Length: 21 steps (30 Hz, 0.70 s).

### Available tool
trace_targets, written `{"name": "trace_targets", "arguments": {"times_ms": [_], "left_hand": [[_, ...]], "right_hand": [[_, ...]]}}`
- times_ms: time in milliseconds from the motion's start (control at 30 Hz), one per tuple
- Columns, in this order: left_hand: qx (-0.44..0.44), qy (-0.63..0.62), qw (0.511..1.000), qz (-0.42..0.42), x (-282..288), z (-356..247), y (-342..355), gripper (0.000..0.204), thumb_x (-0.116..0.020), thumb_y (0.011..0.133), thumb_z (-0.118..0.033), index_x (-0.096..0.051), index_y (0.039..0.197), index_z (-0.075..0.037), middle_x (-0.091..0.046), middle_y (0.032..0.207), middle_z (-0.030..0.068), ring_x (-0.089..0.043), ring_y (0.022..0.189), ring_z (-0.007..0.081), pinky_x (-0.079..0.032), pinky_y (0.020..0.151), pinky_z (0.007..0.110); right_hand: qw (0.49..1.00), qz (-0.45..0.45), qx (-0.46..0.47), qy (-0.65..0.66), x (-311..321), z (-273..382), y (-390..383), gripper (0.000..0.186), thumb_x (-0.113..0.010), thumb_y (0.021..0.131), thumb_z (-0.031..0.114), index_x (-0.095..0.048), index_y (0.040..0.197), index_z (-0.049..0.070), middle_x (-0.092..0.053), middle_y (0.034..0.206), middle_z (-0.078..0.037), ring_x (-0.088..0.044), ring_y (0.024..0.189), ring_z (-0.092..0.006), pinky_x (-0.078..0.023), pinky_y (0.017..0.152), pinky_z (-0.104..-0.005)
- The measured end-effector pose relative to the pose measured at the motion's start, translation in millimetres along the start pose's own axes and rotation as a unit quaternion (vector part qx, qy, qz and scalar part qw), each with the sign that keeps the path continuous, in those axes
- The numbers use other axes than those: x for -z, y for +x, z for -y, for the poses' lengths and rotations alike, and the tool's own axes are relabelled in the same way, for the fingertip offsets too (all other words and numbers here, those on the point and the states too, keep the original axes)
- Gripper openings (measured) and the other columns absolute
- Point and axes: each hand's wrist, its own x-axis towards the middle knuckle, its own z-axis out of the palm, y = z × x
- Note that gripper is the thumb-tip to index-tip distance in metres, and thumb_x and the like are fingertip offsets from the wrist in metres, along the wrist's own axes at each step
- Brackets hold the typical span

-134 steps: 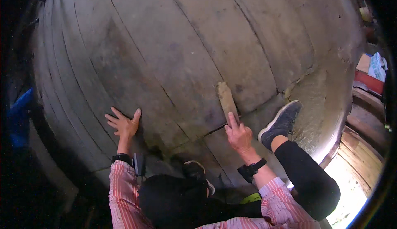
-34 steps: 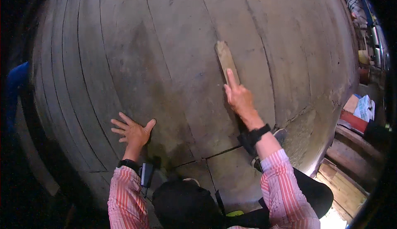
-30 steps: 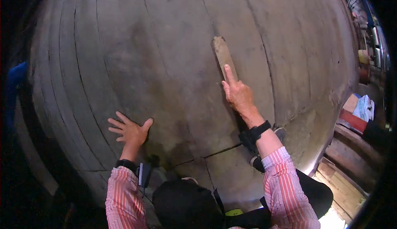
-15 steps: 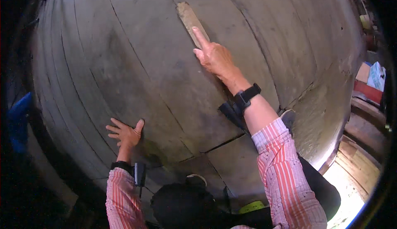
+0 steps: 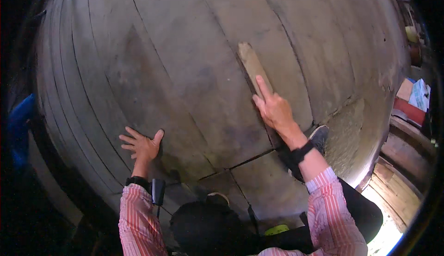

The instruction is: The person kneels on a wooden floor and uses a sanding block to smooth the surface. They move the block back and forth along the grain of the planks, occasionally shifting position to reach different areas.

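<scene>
My right hand [image 5: 276, 112] is closed around the near end of a flat, light-brown wooden stick [image 5: 253, 64]. The index finger stretches along the top of the stick, and the part under my palm is hidden. The stick lies low over a grey-brown surface [image 5: 185, 62] crossed by long dark seams; whether its whole length touches cannot be seen. Lower left, my left hand [image 5: 144, 146] presses palm down on the same surface, fingers spread, holding nothing.
A dark shoe [image 5: 318, 138] rests right of my right wrist. A blue object [image 5: 22, 110] hangs at the left rim. On the right stand a red box [image 5: 410, 111], a light-blue packet [image 5: 420, 94] and wooden boards [image 5: 395, 193]. A yellow-green item [image 5: 276, 229] shows near my knees.
My right hand has drawn the stick toward me and to the right along the surface. My left hand stays spread in nearly the same place.
</scene>
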Motion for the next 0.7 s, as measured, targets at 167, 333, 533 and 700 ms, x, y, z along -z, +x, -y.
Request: {"name": "trace_targets", "arguments": {"times_ms": [167,333,533,700], "left_hand": [[-0.002,-0.009,1.000,-0.007,-3,3,0,0.132,-0.062,0.059,-0.078,0.011,0.145,-0.008,0.017,0.145,0.0311,0.006,0.132,0.0572,-0.025,0.094,0.071],[0.010,0.007,1.000,0.001,5,-3,-3,0.134,-0.063,0.058,-0.078,0.012,0.145,-0.008,0.015,0.146,0.0306,0.005,0.132,0.0558,-0.025,0.096,0.070],[0.016,0.006,1.000,0.011,6,-9,-11,0.131,-0.064,0.061,-0.075,0.012,0.144,-0.008,0.016,0.146,0.0301,0.005,0.133,0.0549,-0.026,0.096,0.069],[0.015,0.013,1.000,0.017,7,-8,-12,0.129,-0.063,0.064,-0.073,0.013,0.144,-0.007,0.017,0.146,0.0302,0.005,0.133,0.0554,-0.026,0.095,0.070]], "right_hand": [[0.997,-0.044,0.060,0.026,-10,26,113,0.053,-0.051,0.091,0.032,-0.033,0.139,0.019,-0.061,0.070,-0.024,-0.060,0.064,-0.0423,-0.047,0.058,-0.0521],[0.985,-0.119,0.127,-0.010,2,51,205,0.053,-0.051,0.090,0.030,-0.034,0.138,0.019,-0.063,0.073,-0.021,-0.062,0.066,-0.0400,-0.048,0.060,-0.0508],[0.997,-0.052,0.053,-0.014,-3,41,133,0.056,-0.055,0.088,0.029,-0.033,0.139,0.021,-0.065,0.073,-0.017,-0.062,0.062,-0.0366,-0.050,0.056,-0.0484],[0.996,0.004,-0.016,-0.088,-6,36,62,0.060,-0.057,0.087,0.032,-0.031,0.141,0.023,-0.060,0.065,-0.019,-0.062,0.058,-0.0359,-0.050,0.051,-0.0463]]}}
